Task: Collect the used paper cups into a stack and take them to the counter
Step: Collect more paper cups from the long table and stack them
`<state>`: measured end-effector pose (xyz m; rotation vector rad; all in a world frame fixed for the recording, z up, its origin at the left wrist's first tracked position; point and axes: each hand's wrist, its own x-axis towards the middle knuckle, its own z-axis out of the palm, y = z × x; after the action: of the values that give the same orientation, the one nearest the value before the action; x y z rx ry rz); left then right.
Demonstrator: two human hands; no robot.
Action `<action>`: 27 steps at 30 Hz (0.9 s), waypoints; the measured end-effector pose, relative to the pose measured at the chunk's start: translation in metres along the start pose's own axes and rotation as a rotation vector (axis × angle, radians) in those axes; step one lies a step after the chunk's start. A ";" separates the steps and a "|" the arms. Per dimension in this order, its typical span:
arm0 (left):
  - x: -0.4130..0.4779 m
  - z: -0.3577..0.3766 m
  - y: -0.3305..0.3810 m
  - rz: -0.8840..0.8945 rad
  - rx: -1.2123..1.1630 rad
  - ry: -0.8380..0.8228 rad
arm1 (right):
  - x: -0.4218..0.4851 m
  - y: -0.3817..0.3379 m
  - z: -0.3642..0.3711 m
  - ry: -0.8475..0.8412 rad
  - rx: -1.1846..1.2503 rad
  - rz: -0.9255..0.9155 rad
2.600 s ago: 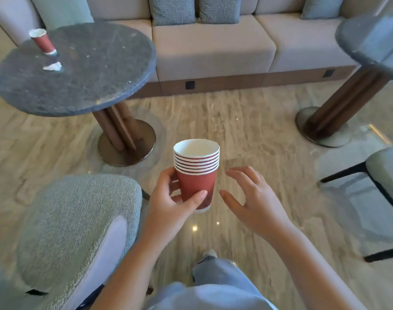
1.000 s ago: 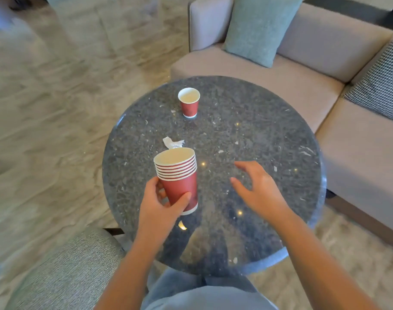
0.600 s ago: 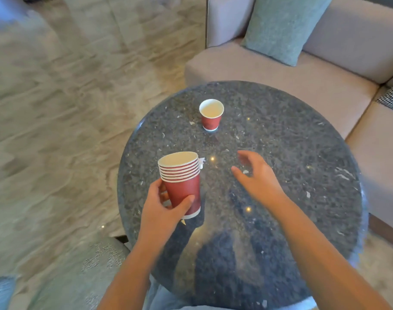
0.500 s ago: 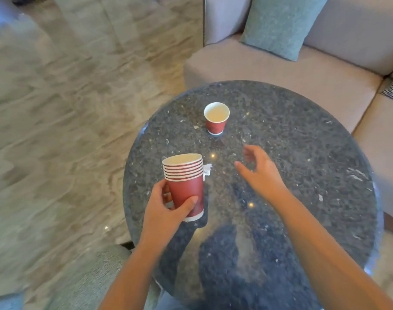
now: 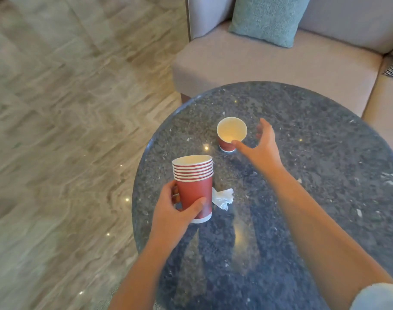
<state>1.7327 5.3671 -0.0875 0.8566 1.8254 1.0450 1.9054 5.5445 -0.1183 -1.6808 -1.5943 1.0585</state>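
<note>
A stack of several red paper cups (image 5: 194, 186) with white rims is held upright over the left part of the round dark stone table (image 5: 314, 198); my left hand (image 5: 175, 211) grips its lower half. A single red paper cup (image 5: 231, 135) stands upright and empty farther back on the table. My right hand (image 5: 261, 144) is right beside that cup, fingers spread around its right side, thumb tip at its front wall, not closed on it.
A crumpled white napkin (image 5: 222, 198) lies on the table just right of the stack. A beige sofa (image 5: 280, 57) with a teal cushion (image 5: 269, 19) runs behind the table. Marble-patterned floor (image 5: 68, 130) spreads to the left.
I walked up to the table with the stack. My right hand has reached forward from mid-table to the single cup's side; the stack stays in my left hand.
</note>
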 end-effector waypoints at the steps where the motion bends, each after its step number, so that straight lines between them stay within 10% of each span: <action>1: 0.005 0.000 0.000 -0.002 0.000 -0.016 | 0.005 0.000 0.004 0.002 -0.005 0.005; 27: 0.031 0.001 -0.003 -0.037 0.022 -0.096 | 0.004 -0.007 0.015 0.111 -0.082 -0.099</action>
<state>1.7200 5.3922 -0.1009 0.8679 1.7693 0.9459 1.8890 5.5478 -0.1203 -1.6650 -1.6502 0.8467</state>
